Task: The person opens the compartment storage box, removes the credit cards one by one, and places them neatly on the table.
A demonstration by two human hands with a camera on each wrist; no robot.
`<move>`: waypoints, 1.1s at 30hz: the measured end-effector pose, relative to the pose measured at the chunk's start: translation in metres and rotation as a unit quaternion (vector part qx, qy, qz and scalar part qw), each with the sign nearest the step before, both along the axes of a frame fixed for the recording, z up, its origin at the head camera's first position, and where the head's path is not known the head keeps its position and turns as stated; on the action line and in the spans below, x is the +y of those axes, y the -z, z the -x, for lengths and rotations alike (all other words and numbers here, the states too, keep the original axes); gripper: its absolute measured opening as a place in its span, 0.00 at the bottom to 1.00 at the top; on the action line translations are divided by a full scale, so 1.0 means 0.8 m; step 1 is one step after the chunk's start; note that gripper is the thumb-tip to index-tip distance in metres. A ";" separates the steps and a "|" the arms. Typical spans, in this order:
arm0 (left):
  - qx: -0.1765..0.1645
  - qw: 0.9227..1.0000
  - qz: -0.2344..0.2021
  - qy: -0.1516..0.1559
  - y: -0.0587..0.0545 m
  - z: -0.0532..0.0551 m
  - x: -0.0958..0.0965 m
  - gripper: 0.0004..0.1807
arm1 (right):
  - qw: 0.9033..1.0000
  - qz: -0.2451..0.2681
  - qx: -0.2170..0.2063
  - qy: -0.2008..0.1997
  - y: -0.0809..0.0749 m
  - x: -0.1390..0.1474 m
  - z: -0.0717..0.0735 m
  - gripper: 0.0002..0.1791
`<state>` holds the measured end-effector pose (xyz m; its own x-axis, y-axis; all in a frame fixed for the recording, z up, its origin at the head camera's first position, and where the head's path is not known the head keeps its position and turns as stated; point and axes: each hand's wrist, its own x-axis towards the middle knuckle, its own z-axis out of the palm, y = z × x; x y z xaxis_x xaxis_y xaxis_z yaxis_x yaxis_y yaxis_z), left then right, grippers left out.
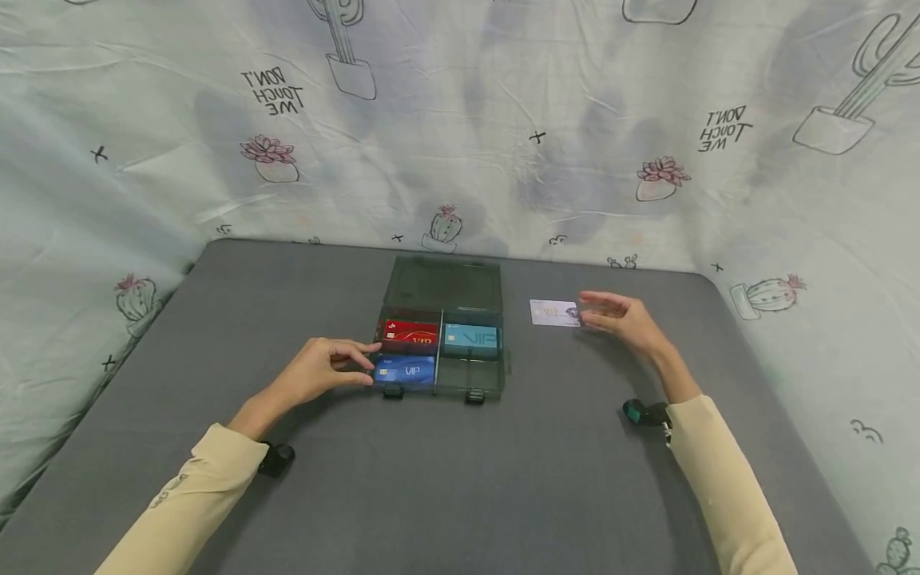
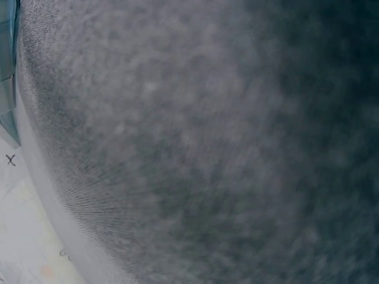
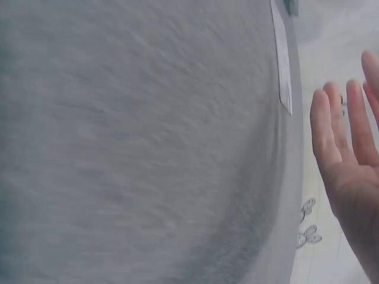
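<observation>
A dark translucent plastic box (image 1: 470, 375) lies on the grey table with its lid (image 1: 444, 283) flipped back, away from the person. Inside, a red card (image 1: 411, 332) sits at back left, a light blue card (image 1: 470, 336) at back right and a dark blue VIP card (image 1: 405, 370) at front left; the front right compartment holds no card. My left hand (image 1: 325, 369) touches the box's left side with thumb and fingertips spread apart. Flat on the table to the right lies a white card (image 1: 552, 312). My right hand (image 1: 627, 319) is at its right end, fingers extended and parted from the thumb.
Two dark latches (image 1: 474, 396) project from the box's front edge. Behind the grey table (image 1: 460, 487) hangs a pale cloth (image 1: 489, 176) printed with cacti, also enclosing both sides. Dark devices are strapped at both wrists. The left wrist view shows mostly blurred table surface.
</observation>
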<state>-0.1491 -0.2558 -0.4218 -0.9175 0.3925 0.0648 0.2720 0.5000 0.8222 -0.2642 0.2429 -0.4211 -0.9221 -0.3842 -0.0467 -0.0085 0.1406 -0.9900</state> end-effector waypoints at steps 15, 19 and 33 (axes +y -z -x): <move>-0.003 1.000 -0.006 -0.001 -0.009 0.005 0.000 0.09 | 1.000 0.006 -0.025 -0.012 -0.018 -0.028 -0.039 0.27; -0.004 1.000 -0.006 -0.001 -0.010 0.006 0.001 0.09 | 1.000 0.017 -0.018 -0.015 -0.021 -0.041 -0.050 0.26; 0.004 1.000 -0.006 -0.006 -0.002 0.004 0.002 0.10 | 0.998 0.011 -0.058 -0.008 -0.023 -0.086 -0.080 0.27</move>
